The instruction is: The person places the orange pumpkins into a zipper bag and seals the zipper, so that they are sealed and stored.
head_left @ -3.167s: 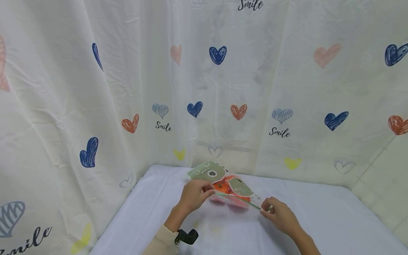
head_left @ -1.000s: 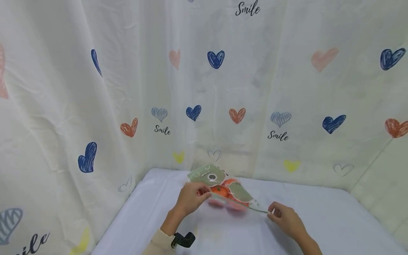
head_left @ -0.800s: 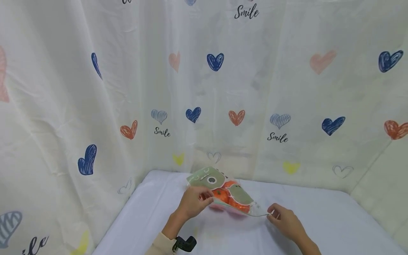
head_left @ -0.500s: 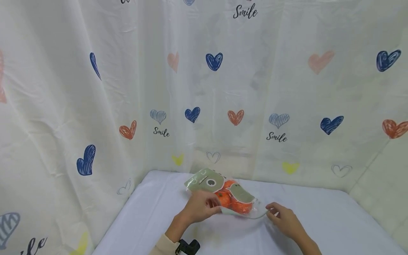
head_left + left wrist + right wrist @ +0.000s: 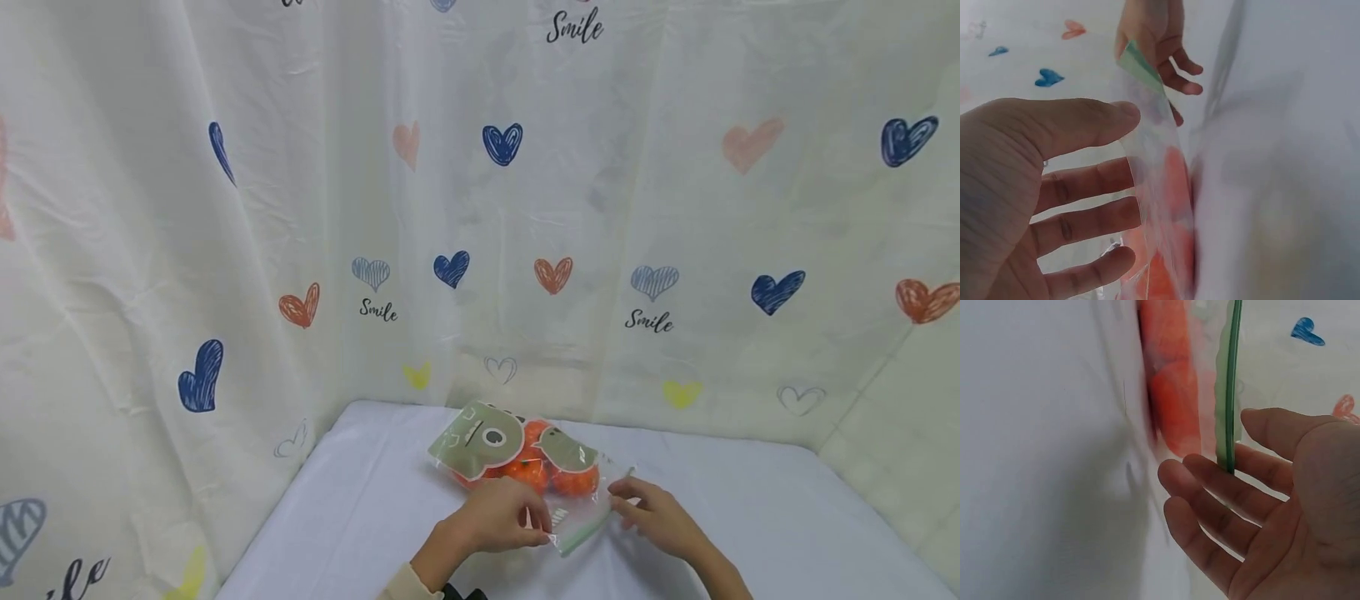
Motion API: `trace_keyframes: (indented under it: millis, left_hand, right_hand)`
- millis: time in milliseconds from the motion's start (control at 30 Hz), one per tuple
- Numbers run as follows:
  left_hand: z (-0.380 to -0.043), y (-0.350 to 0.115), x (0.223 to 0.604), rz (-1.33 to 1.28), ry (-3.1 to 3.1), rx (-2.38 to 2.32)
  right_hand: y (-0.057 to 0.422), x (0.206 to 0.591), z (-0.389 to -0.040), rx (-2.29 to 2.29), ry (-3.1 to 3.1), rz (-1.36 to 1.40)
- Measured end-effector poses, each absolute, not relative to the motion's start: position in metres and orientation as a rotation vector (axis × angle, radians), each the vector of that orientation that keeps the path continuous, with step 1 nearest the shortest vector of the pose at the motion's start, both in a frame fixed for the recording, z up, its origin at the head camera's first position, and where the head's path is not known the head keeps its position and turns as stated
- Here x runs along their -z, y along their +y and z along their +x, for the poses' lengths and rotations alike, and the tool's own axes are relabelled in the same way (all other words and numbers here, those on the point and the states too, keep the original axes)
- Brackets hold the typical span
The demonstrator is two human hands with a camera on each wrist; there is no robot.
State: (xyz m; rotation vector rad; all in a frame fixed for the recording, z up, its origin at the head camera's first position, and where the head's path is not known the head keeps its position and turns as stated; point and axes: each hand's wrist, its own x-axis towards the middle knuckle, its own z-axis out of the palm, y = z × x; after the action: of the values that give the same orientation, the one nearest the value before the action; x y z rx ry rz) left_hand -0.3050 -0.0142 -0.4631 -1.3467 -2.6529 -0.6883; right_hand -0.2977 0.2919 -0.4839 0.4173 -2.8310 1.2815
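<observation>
A clear zip bag [image 5: 489, 440] with green cartoon faces printed on it lies on the table. Inside it are several orange round fruits [image 5: 576, 482] that look like tangerines. Along its mouth runs a green zip strip [image 5: 587, 532], facing the near right. My left hand [image 5: 501, 515] pinches the near corner of the mouth; in the left wrist view its thumb [image 5: 1116, 120] lies over the film and the fingers are behind. At the other end of the strip is my right hand [image 5: 660, 518]. In the right wrist view its loosely bent fingers [image 5: 1210, 503] touch the strip, the thumb apart from it.
A white cloth covers the table [image 5: 750, 500]. Behind and to the left hangs a white curtain [image 5: 585, 208] printed with hearts and "Smile". A dark wrist device [image 5: 463, 592] shows at the left sleeve.
My left hand has moved down and right with its corner of the bag, so the mouth now points to the near right. The fruits show more. My right hand shifts slightly left.
</observation>
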Motion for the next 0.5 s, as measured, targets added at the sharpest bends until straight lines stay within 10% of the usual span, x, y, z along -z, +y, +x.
trace_keyframes:
  millis: [500]
  left_hand:
    - [-0.293, -0.002, 0.463, -1.399, -2.801, 0.610]
  right_hand:
    - [0.299, 0.478, -0.298, -1.226, -2.884, 0.474]
